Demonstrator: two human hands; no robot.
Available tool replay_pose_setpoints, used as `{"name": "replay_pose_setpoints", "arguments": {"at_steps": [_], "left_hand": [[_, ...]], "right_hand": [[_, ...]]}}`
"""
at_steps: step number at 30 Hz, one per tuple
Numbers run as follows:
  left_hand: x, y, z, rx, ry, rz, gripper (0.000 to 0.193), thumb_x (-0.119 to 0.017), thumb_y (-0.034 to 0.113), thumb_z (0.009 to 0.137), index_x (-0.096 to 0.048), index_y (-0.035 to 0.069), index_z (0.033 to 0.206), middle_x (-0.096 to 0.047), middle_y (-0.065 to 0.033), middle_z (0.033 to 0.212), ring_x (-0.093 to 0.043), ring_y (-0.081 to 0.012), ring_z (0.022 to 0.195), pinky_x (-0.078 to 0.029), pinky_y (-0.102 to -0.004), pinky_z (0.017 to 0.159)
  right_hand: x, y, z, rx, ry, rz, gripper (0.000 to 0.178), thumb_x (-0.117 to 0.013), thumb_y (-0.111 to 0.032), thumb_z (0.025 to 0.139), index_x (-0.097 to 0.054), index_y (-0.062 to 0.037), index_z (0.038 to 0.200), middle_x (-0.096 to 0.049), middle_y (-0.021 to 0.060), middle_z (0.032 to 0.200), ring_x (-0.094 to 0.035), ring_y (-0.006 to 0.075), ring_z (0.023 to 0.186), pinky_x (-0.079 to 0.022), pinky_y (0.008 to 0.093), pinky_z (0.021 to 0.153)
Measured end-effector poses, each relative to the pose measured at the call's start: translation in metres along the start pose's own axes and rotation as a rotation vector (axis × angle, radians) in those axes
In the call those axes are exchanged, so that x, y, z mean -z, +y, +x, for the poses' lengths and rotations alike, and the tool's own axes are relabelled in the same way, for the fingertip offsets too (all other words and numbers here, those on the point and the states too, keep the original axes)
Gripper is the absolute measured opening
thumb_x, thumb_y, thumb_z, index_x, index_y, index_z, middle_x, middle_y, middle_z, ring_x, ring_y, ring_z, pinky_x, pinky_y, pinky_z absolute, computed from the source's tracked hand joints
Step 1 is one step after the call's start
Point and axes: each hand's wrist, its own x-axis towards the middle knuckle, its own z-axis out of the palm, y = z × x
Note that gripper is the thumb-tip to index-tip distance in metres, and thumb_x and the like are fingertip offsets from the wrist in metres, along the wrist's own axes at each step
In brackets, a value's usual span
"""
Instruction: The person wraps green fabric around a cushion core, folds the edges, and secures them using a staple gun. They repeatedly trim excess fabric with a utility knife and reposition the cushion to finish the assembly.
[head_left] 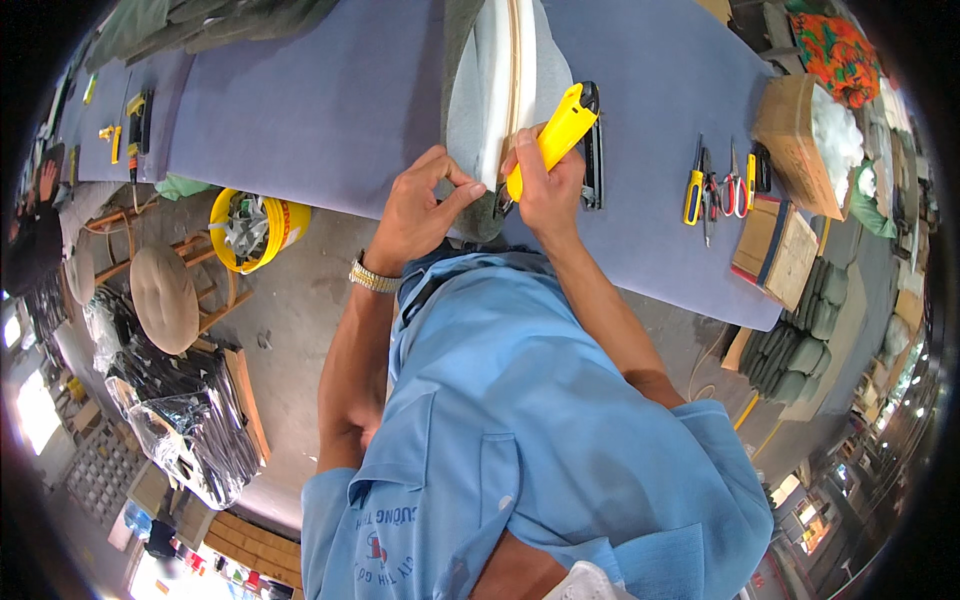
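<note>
A long grey upholstered piece (487,222) lies end-on to me at the table's near edge. Along it runs a white padding strip (496,120) with a tan band (515,60). My left hand (420,200) pinches the near end of the white strip between thumb and forefinger. My right hand (550,185) is closed round a yellow hand tool (565,128) with a black upper end. Its metal tip points down at the piece's near end; I cannot tell its exact kind. Just right of my right hand is a long black-and-metal tool part (594,165).
Blue-grey cloth covers the table (300,100). Scissors (735,190), pliers (709,190) and a yellow cutter (692,195) lie at the right. Farther right stands a cardboard box (800,140) of white stuffing. A yellow bucket (220,240) and a round cushioned stool (165,300) stand at the left.
</note>
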Motion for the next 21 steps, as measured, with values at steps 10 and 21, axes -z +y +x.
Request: {"name": "replay_pose_setpoints", "arguments": {"at_steps": [10, 21], "left_hand": [[-0.006, 0.002, 0.0, 0.021, 0.003, -0.089, 0.02, -0.079, 0.013, 0.09, -0.066, -0.001, 0.085, -0.059, -0.0069, 0.082, -0.054, -0.0168, 0.076, -0.044, -0.0323, 0.069], [-0.002, -0.009, -0.002, -0.014, -0.053, -0.103, 0.015, -0.074, 0.008, 0.094, -0.065, 0.0, 0.085, -0.056, -0.0015, 0.089, -0.053, -0.0088, 0.082, -0.047, -0.0245, 0.069]], "right_hand": [[0.007, 0.003, 0.007, -0.002, -0.017, -0.081, 0.018, -0.062, -0.015, 0.1, -0.062, -0.0044, 0.086, -0.062, 0.0012, 0.066, -0.056, 0.0082, 0.06, -0.044, 0.0266, 0.055], [0.009, 0.006, 0.018, -0.069, -0.002, -0.087, 0.023, -0.063, -0.019, 0.099, -0.063, -0.0043, 0.081, -0.062, 0.0019, 0.065, -0.056, 0.0092, 0.056, -0.044, 0.0287, 0.052]]}}
